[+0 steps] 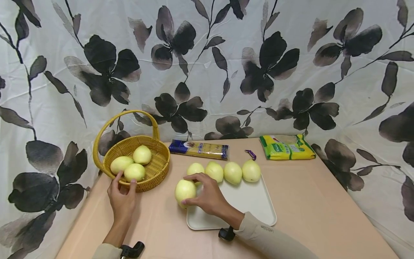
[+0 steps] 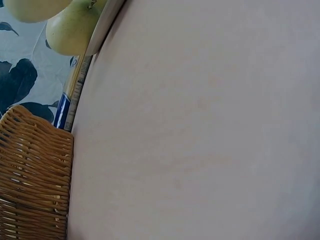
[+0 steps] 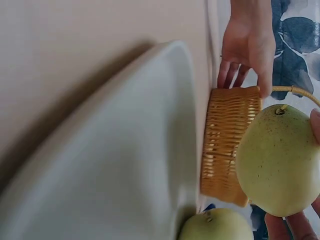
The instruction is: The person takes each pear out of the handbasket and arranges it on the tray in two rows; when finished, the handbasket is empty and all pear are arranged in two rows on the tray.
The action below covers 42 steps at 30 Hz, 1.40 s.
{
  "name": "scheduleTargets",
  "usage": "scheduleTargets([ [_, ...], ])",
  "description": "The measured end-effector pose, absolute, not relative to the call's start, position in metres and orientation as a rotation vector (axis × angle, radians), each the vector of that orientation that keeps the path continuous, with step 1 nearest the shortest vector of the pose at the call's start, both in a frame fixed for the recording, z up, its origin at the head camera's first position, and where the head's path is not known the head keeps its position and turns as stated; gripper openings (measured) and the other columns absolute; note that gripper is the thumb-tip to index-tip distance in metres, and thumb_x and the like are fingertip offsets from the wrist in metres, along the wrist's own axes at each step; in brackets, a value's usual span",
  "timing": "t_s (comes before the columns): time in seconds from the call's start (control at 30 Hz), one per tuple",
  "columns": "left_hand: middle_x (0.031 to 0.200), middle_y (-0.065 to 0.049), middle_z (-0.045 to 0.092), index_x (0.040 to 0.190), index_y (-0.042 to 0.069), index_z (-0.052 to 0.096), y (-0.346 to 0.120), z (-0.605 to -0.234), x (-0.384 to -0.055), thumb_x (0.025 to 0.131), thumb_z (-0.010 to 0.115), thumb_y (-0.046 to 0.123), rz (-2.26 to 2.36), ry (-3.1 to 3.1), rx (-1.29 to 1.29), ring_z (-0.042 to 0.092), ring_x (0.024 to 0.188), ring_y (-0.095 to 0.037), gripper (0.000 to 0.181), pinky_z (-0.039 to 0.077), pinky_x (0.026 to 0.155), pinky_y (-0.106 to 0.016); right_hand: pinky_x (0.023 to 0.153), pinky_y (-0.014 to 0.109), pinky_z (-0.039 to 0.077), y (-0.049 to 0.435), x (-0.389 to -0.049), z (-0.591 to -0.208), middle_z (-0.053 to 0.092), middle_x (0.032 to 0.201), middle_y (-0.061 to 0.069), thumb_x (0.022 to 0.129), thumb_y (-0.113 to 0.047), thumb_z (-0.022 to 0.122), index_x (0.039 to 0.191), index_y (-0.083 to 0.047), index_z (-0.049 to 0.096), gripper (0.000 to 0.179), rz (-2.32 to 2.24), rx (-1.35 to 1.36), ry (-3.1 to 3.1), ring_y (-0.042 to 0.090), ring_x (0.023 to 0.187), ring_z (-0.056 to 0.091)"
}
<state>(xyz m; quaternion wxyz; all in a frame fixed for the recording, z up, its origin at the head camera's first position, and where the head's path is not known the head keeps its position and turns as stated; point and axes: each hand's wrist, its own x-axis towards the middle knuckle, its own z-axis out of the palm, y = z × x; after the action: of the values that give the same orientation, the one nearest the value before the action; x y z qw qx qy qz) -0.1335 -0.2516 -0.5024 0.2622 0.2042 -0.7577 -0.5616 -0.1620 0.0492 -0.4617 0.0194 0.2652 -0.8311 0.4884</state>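
Observation:
My right hand (image 1: 211, 197) grips a pale yellow-green pear (image 1: 185, 191) by its sides, above the left edge of a white tray (image 1: 249, 208). In the right wrist view the pear (image 3: 280, 162) shows its short stem, with fingertips around it. At the left, my left hand (image 1: 122, 203) holds the near rim of a yellow wicker basket (image 1: 160, 171), thumb and fingers at the edge. Inside the basket lie three pears (image 1: 142, 155). Several more pears (image 1: 233, 173) stand in a row along the tray's far side.
Behind the tray lies a blue and yellow packet of pasta (image 1: 198, 149). A small purple-wrapped sweet (image 1: 250, 154) is to its right, then a green and yellow bag (image 1: 288, 147). A flowered cloth (image 1: 226, 72) hangs behind the table (image 1: 323, 208). The basket's tall handle (image 1: 129, 112) arches upward.

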Motion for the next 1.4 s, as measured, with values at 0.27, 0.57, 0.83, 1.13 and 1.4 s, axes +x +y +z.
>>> scheduleTargets([
  [0.27, 0.164, -0.021, 0.025, 0.165, 0.019, 0.039, -0.251, -0.502, -0.131, 0.106, 0.065, 0.025, -1.521, -2.04, 0.546, 0.035, 0.153, -0.041, 0.065, 0.042, 0.106, -0.001, 0.107, 0.046, 0.055, 0.061, -0.159, -0.471, 0.075, 0.128, -0.009, 0.067, -0.031, 0.103, 0.129, -0.023, 0.075, 0.068, 1.49, 0.808, -2.61, 0.016, 0.123, 0.065],
  [0.57, 0.163, -0.021, 0.025, 0.165, 0.019, 0.038, -0.251, -0.501, -0.132, 0.106, 0.064, 0.026, -1.519, -2.049, 0.537, 0.036, 0.153, -0.041, 0.065, 0.043, 0.105, -0.001, 0.11, 0.041, 0.053, 0.065, -0.162, -0.482, 0.074, 0.128, -0.01, 0.068, -0.035, 0.102, 0.129, -0.021, 0.074, 0.069, 1.429, 0.807, -2.656, 0.017, 0.125, 0.065],
  [0.83, 0.163, -0.021, 0.025, 0.165, 0.018, 0.039, -0.251, -0.501, -0.134, 0.106, 0.065, 0.025, -1.522, -2.041, 0.536, 0.036, 0.153, -0.041, 0.065, 0.044, 0.106, -0.003, 0.108, 0.038, 0.056, 0.069, -0.165, -0.482, 0.074, 0.129, -0.006, 0.07, -0.032, 0.102, 0.13, -0.02, 0.073, 0.068, 1.364, 0.795, -2.685, 0.016, 0.125, 0.066],
  [1.13, 0.163, -0.021, 0.025, 0.165, 0.019, 0.038, -0.251, -0.5, -0.133, 0.106, 0.064, 0.026, -1.521, -2.048, 0.542, 0.035, 0.154, -0.041, 0.065, 0.043, 0.104, 0.0, 0.105, 0.039, 0.055, 0.074, -0.165, -0.48, 0.074, 0.13, -0.004, 0.069, -0.035, 0.101, 0.131, -0.021, 0.073, 0.07, 1.327, 0.804, -2.678, 0.019, 0.122, 0.065],
  [1.4, 0.164, -0.02, 0.024, 0.166, 0.02, 0.037, -0.251, -0.501, -0.132, 0.107, 0.064, 0.028, -1.526, -2.059, 0.549, 0.034, 0.154, -0.04, 0.066, 0.042, 0.108, -0.003, 0.113, 0.047, 0.05, 0.067, -0.165, -0.465, 0.07, 0.134, -0.005, 0.073, -0.036, 0.099, 0.132, -0.024, 0.072, 0.067, 1.4, 0.769, -2.652, 0.021, 0.129, 0.061],
])
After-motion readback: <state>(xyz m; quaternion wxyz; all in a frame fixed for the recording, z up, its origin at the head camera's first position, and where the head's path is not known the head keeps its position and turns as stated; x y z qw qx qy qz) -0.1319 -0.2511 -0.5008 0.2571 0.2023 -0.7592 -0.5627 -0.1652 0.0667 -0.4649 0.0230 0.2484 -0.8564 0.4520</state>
